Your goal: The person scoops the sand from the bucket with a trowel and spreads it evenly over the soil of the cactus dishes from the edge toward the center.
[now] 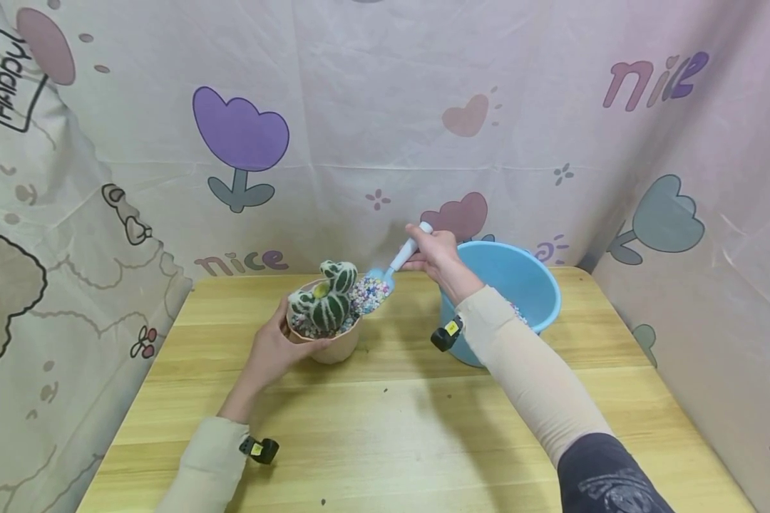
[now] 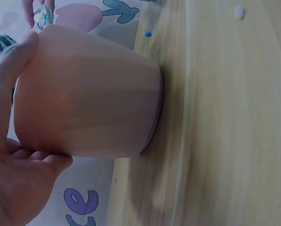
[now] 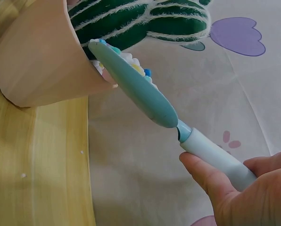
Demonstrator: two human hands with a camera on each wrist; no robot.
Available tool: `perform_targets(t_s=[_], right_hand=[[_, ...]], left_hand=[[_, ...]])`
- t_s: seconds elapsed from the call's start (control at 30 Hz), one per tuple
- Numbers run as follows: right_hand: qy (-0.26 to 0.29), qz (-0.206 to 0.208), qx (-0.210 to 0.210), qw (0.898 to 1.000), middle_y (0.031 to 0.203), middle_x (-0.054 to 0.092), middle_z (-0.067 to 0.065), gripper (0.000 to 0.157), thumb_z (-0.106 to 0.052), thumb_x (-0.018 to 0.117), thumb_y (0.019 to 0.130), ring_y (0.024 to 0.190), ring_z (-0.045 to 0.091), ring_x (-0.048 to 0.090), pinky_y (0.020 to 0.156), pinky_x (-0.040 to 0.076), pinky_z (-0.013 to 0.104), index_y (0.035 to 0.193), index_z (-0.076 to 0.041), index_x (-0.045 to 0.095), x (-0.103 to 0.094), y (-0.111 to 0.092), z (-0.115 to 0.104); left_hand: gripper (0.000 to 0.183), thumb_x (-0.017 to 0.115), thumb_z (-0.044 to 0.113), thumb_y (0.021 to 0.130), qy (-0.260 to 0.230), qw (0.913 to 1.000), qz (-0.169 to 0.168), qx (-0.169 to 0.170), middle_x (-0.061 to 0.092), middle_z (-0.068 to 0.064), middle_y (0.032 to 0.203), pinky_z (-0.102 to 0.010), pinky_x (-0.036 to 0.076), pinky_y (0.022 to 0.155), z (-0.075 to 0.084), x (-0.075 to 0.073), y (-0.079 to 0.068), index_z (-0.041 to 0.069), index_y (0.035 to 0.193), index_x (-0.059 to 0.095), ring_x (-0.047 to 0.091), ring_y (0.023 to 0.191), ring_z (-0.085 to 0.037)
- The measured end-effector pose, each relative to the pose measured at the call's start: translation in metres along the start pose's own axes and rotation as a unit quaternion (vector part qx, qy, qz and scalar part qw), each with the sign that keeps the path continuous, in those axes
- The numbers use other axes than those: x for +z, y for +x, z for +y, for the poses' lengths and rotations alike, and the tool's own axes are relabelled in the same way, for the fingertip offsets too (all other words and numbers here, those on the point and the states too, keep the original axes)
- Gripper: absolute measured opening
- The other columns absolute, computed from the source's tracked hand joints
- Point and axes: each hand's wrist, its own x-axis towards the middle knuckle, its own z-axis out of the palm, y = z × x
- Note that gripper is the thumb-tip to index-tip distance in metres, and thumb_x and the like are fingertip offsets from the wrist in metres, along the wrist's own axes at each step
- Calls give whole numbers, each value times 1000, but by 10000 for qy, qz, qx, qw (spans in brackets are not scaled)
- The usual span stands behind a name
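Observation:
A potted cactus (image 1: 329, 311), green with fuzzy white stripes, stands in a peach-coloured pot (image 2: 88, 94) on the table. My left hand (image 1: 279, 349) grips the pot from its left side, thumb near the front rim and fingers around the back. With my right hand (image 1: 438, 258) I hold a small trowel (image 3: 136, 92) by its pale handle. Its blue blade, heaped with colourful pebbles (image 1: 370, 292), is tipped at the pot's right rim, beside the cactus. More pebbles lie around the cactus base inside the pot.
A light blue bucket (image 1: 550, 274) stands to the right, partly behind my right forearm, with some pebbles inside. Small crumbs and a blue pebble (image 2: 148, 34) lie on the wooden table (image 1: 385, 442). A printed cloth (image 1: 359, 107) hangs behind and along the sides.

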Motion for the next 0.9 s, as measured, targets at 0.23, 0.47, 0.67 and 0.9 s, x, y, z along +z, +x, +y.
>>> perform_targets(t_s=[0.23,0.47,0.67,0.9], right_hand=[[25,15,-106,9999,132,63,41,51,-21,66,105,120,51,67,99,62,57,141,11,50,1,0,0],[-75,63,-132,9999,103,71,26,51,-22,67,104,116,48,70,95,64,55,140,11,52,0,0,-1],[-64,78,-132,9999,122,68,36,50,-22,67,104,115,47,71,96,63,55,139,11,53,0,0,0],[-128,72,-136,9998,111,72,31,52,-23,67,105,109,45,74,95,65,52,140,12,53,-2,0,0]], left_hand=[[118,96,52,72,201,9985,498,65,53,-20,157,-61,46,119,4,10,-5,26,166,31,53,143,-41],[116,96,53,71,274,9954,913,44,56,-19,154,-64,45,118,8,22,-11,27,164,33,54,141,-42],[122,97,52,69,291,9920,1228,-84,54,-20,157,-61,44,121,11,30,-13,23,167,30,52,144,-41],[131,97,55,68,361,9915,1209,-310,49,-23,160,-64,40,122,12,32,-14,21,169,21,48,147,-44]])
